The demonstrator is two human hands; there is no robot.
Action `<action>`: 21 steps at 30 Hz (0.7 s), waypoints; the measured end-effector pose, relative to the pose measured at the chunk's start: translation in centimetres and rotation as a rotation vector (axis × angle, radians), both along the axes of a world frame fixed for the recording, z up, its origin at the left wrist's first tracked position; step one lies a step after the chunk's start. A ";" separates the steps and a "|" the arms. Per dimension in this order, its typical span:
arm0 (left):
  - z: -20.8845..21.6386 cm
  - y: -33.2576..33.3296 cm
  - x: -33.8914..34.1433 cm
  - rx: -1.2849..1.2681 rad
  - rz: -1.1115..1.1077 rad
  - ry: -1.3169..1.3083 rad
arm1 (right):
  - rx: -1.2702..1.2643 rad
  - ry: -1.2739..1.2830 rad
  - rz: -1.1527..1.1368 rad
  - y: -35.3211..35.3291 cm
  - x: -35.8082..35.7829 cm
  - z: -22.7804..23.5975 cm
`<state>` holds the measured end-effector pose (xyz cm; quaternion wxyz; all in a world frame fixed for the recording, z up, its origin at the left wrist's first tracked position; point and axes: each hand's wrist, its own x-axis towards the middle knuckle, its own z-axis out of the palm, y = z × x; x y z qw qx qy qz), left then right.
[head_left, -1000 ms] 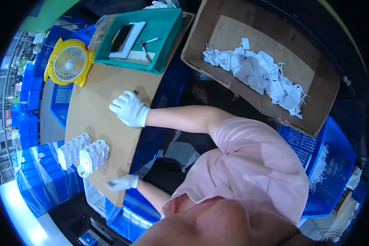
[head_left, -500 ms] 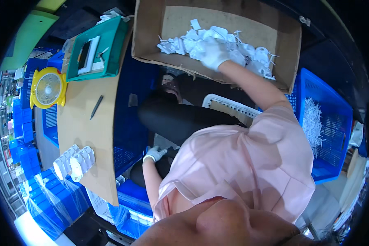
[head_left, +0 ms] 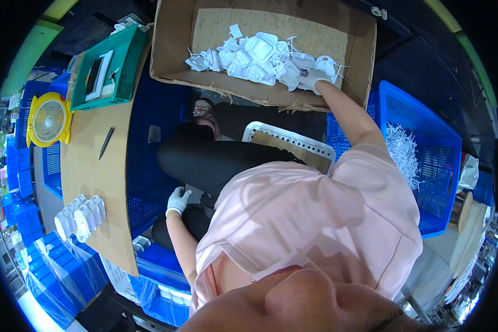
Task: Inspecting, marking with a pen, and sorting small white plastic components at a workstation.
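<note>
At the right part of a cardboard box (head_left: 177, 72), my right hand (head_left: 315, 79), in a white glove, reaches into a heap of white plastic parts (head_left: 249, 61). Its fingers are closed around the edge of a white plastic part (head_left: 288, 76); the glove partly hides where they meet. Some parts in the heap have thin stems sticking out. My left hand (head_left: 177, 201), also gloved in white, hangs beside my leg next to the table's edge. Its thumb stands apart from the fingers, and nothing shows in it.
On the brown tabletop (head_left: 102, 171) to the left are two rows of white parts (head_left: 82, 217), a black pen (head_left: 106, 143), a green tray (head_left: 106, 99) and a yellow fan (head_left: 49, 119). A blue crate (head_left: 440, 166) with white plastic scraps (head_left: 402, 155) stands at right. A white-rimmed basket (head_left: 293, 136) sits below the box.
My right hand has moved rightward from the middle of the heap to its right part. My left hand has turned, its fingers less stretched out. The whole view has shifted somewhat.
</note>
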<state>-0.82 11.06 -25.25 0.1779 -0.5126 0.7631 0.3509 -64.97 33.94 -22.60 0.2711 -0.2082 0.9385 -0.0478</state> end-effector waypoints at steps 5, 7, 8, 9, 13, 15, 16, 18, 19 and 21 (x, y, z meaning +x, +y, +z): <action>0.8 0.9 -1.3 -0.009 -0.011 0.032 | 0.078 0.042 -0.100 -1.5 1.6 2.9; 1.8 1.2 -2.5 -0.103 -0.027 0.069 | 0.073 0.033 0.146 -0.5 0.1 1.8; 3.4 1.7 -2.6 -0.145 0.069 0.120 | 0.069 0.028 0.156 -0.9 0.6 2.0; 5.3 2.4 -2.8 -0.193 0.171 0.174 | -0.123 0.018 0.040 -1.5 1.5 3.4; 10.4 3.5 -6.3 -0.482 0.532 0.728 | -0.243 0.059 -0.158 -0.9 0.8 5.1; 15.5 5.4 -9.7 -0.148 0.683 1.047 | -0.470 0.025 0.011 -2.3 4.9 8.6; 17.9 6.8 -12.5 0.029 0.665 1.201 | -0.692 0.005 0.150 -2.6 7.3 10.1; 19.1 8.6 -17.2 0.336 0.468 1.280 | -0.734 0.057 0.404 -4.8 12.5 12.2; 19.1 9.6 -19.6 0.471 0.400 1.307 | -0.716 -0.069 0.516 -6.3 15.0 12.0; 18.2 10.7 -22.2 0.756 0.349 1.367 | -0.820 -0.079 0.743 -7.1 21.4 15.3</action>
